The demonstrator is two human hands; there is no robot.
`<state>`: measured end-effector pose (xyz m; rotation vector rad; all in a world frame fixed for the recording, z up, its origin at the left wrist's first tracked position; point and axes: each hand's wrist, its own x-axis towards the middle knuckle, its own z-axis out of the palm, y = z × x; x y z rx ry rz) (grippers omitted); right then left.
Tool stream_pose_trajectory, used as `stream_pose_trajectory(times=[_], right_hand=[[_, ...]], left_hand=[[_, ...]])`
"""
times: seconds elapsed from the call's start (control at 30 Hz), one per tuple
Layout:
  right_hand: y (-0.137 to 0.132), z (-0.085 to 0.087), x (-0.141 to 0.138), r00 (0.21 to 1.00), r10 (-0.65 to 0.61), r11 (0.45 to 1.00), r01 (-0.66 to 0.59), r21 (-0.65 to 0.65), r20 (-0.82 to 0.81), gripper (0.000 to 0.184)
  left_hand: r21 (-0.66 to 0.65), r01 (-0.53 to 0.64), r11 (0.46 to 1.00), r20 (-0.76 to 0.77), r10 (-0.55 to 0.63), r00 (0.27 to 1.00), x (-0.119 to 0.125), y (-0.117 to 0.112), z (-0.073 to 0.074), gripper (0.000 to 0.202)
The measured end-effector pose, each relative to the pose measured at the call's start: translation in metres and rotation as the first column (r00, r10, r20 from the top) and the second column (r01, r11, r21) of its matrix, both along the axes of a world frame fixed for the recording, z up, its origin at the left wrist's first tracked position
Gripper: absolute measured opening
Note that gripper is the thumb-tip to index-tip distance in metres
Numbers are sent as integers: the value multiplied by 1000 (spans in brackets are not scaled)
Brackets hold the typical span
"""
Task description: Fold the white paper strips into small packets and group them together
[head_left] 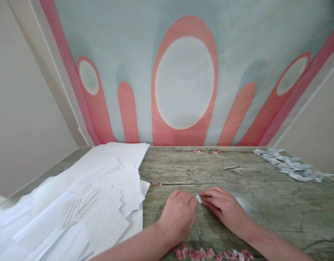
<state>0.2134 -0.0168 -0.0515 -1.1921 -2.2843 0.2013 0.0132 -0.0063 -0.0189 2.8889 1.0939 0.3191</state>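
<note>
Between my two hands is a small white piece of folded paper [199, 198], mostly hidden by the fingers. My left hand [180, 214] is closed at its left side, with the fingers curled and the back of the hand toward me. From the right, my right hand [220, 203] pinches the paper between thumb and fingertips. Both hands are low over the middle of the wood-patterned table [183, 166].
A heap of loose white paper sheets [101, 214], some printed and some torn, covers the table's left side. Several folded paper pieces [294, 165] lie overlapping at the far right. Behind the table's far edge hangs a patterned backdrop [183, 83].
</note>
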Motion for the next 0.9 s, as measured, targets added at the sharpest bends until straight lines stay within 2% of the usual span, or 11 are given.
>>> stream_pose_trajectory(times=[0.17,0.37,0.47,0.53,0.63,0.7,0.8,0.9], right_hand=[[-1,2,-2,1000,-9,996,7,84,19,20],[-6,4,-5,999,-1,995,-3,104,46,22],[-9,5,-6,1000,-5,995,6,103,-7,21],[-10,6,-8,996,-20,995,29,93,-92,18],[-13,6,-9,972,-66,997,73,22,-225,13],[-13,6,-9,952,-105,994,91,-61,-287,14],[-14,7,-9,922,-148,982,93,-166,-357,14],[-15,11,-10,908,-133,978,56,-200,-396,17]], left_hand=[[-49,9,999,76,-5,997,0,4,-5,13],[-103,-5,995,208,26,978,-3,9,-8,14],[-158,-3,988,284,49,958,-3,9,-7,15],[-230,-37,973,356,119,927,-2,8,-7,14],[-362,-89,928,442,255,860,1,8,-7,13],[-424,-89,901,474,305,826,2,8,-7,14],[-466,-63,883,497,320,807,3,9,-6,15],[-472,-28,881,517,302,801,3,8,-6,14]])
